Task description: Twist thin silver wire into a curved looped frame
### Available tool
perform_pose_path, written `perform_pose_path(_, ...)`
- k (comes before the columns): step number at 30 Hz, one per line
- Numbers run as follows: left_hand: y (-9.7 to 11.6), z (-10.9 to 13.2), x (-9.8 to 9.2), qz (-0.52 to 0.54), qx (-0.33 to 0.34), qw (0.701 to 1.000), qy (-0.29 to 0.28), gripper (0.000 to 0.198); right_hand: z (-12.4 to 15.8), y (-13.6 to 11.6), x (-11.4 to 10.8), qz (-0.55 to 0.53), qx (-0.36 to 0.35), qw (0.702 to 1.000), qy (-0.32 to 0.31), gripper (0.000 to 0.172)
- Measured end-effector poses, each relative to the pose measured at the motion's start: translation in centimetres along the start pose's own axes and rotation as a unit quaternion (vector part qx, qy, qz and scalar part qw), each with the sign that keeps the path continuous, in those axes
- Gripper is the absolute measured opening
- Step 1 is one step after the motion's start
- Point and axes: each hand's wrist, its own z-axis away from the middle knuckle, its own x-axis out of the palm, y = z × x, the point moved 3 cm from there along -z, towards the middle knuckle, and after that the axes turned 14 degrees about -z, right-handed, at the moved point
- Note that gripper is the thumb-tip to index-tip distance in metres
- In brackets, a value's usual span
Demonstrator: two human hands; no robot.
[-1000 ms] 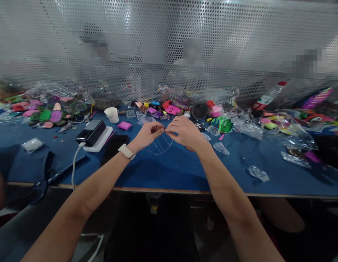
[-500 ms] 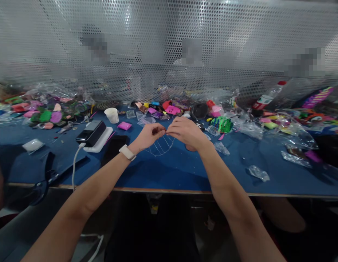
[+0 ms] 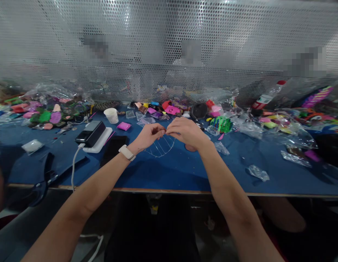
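A thin wire frame [image 3: 160, 148], curved with several cross wires, hangs below my fingers above the blue table. My left hand [image 3: 149, 136], with a pale band on its wrist, is closed in a pinch at the frame's upper part. My right hand [image 3: 187, 131] pinches at the same spot, its fingertips meeting those of the left. The exact point of the wire between the fingertips is hidden. Just under my right hand sits a small brownish round piece [image 3: 190, 147], partly covered by it.
Left of my hands are a dark device [image 3: 91, 134] with a white cable, a paper cup [image 3: 111, 115], a pink packet [image 3: 124, 126] and pliers-like dark handles [image 3: 48, 174]. Colourful clay pieces and plastic bags line the perforated metal screen [image 3: 147, 43]. A bottle [image 3: 267, 96] leans at right.
Both hands keep nearly the same pinch at the wire frame. The frame's lower curve has shifted very slightly; little else differs.
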Motion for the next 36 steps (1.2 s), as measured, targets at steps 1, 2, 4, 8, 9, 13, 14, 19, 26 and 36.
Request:
perform_pose_path(1, 0.1, 0.0, 0.0, -0.004, 0.0, 1.0, 0.002, 0.02, 0.0, 0.2, 0.0, -0.007, 0.009, 1.0, -0.001, 0.023)
perform_pose_path(2, 0.1, 0.0, -0.1, -0.008, 0.001, 1.0, 0.005, 0.019, 0.0, 0.3, 0.0, -0.014, 0.02, 1.0, -0.001, 0.022)
perform_pose_path(4, 0.2, -0.1, -0.2, -0.015, 0.003, 1.0, 0.009, 0.019, 0.1, 0.5, 0.1, -0.03, 0.039, 0.999, 0.003, 0.021)
perform_pose_path(8, 0.1, -0.1, -0.3, -0.025, 0.017, 0.999, 0.016, 0.019, 0.1, 0.6, 0.3, -0.087, 0.077, 0.993, 0.026, 0.016)
perform_pose_path(9, 0.1, -0.1, -0.3, -0.032, 0.024, 0.999, 0.018, 0.019, 0.1, 0.7, 0.4, -0.107, 0.091, 0.989, 0.038, 0.015)
perform_pose_path(13, 0.8, 0.0, -0.5, -0.087, 0.057, 0.994, 0.044, 0.015, 0.1, 1.4, 0.9, -0.233, 0.165, 0.953, 0.102, 0.01)
perform_pose_path(14, 1.1, 0.1, -0.5, -0.105, 0.064, 0.991, 0.053, 0.013, 0.0, 1.7, 1.2, -0.272, 0.186, 0.937, 0.117, 0.01)
perform_pose_path(19, 2.2, 0.2, -0.8, -0.146, 0.082, 0.983, 0.075, 0.009, -0.3, 2.4, 3.0, -0.441, 0.27, 0.836, 0.186, 0.024)
perform_pose_path(26, 0.7, -0.3, -1.0, -0.092, 0.031, 0.993, 0.067, 0.012, -0.5, 2.5, 4.0, -0.443, 0.261, 0.827, 0.228, 0.041)
perform_pose_path(36, 1.5, -0.1, -1.2, -0.12, 0.057, 0.989, 0.062, 0.012, -0.6, 2.3, 3.8, -0.452, 0.281, 0.812, 0.239, 0.037)
